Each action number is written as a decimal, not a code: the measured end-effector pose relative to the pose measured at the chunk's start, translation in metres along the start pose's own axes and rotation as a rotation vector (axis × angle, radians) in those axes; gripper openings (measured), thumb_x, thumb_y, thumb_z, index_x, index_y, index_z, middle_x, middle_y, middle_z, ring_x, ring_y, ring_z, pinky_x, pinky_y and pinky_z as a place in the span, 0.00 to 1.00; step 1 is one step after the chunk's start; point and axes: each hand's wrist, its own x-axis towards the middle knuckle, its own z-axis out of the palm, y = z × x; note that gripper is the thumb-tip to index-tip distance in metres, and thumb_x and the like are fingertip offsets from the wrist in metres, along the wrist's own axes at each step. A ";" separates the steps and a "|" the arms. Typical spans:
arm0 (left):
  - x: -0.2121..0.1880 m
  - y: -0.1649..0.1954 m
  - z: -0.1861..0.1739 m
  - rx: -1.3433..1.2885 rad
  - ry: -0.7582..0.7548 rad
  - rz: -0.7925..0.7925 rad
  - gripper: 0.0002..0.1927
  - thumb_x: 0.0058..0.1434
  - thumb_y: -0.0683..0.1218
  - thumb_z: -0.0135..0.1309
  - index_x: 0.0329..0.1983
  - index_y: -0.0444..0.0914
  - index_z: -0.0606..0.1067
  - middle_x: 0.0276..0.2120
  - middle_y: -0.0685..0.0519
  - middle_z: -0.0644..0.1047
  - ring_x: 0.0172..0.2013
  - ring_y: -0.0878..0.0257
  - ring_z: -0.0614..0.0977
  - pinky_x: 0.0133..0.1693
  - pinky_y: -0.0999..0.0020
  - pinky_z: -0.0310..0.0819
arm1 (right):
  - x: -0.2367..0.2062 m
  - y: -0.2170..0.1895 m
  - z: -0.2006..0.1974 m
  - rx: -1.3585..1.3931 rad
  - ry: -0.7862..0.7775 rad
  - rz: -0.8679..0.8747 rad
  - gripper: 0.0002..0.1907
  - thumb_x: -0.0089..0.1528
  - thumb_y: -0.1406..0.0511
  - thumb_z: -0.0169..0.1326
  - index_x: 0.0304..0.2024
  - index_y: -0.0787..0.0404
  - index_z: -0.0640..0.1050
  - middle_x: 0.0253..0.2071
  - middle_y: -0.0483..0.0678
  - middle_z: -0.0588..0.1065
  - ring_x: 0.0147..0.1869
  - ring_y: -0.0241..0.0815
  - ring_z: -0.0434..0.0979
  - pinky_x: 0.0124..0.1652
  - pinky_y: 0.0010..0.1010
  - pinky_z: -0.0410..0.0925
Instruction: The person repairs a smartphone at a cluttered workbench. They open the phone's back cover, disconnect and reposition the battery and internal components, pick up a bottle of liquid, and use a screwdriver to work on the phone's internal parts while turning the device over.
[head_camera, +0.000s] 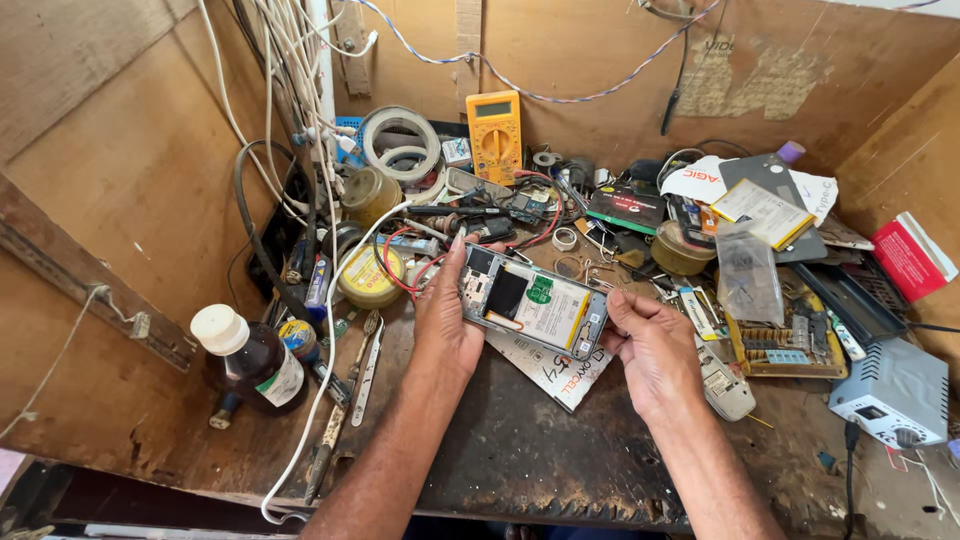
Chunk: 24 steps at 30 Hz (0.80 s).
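Note:
An opened phone (530, 300) with its back cover off shows a white battery with a green sticker and a circuit board. Both my hands hold it above the dark worn bench. My left hand (445, 320) grips its upper left end, fingers curled along the edge. At the lower right end, my right hand (652, 345) pinches the corner with thumb and fingers. A white card with handwriting (555, 372) lies under the phone.
Clutter rings the back of the bench: a yellow multimeter (494, 136), tape rolls (401, 143), a round tin (369, 276), a brown bottle with white cap (252, 362), tweezers (366, 358), a tool tray (785, 340), a white power unit (893, 392), and a red box (912, 256). White cables hang at left.

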 end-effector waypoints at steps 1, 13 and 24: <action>0.000 0.000 0.000 0.000 0.003 0.009 0.18 0.64 0.49 0.59 0.52 0.33 0.77 0.46 0.37 0.83 0.46 0.53 0.85 0.52 0.56 0.80 | 0.000 0.000 0.000 0.007 -0.005 -0.004 0.09 0.64 0.64 0.60 0.40 0.65 0.82 0.38 0.48 0.81 0.40 0.38 0.79 0.41 0.35 0.72; -0.009 0.010 0.011 0.078 -0.075 0.102 0.15 0.66 0.49 0.58 0.50 0.34 0.79 0.43 0.48 0.83 0.45 0.59 0.85 0.50 0.62 0.80 | -0.021 -0.013 0.019 -0.028 -0.063 -0.279 0.11 0.63 0.67 0.61 0.47 0.67 0.82 0.41 0.47 0.82 0.41 0.34 0.79 0.44 0.29 0.75; 0.028 0.013 0.005 0.256 -0.279 0.042 0.13 0.70 0.51 0.54 0.48 0.37 0.80 0.39 0.57 0.80 0.41 0.67 0.79 0.49 0.66 0.74 | -0.036 -0.016 0.020 -0.516 -0.037 -0.692 0.11 0.67 0.66 0.59 0.50 0.64 0.82 0.43 0.43 0.81 0.43 0.25 0.75 0.42 0.17 0.70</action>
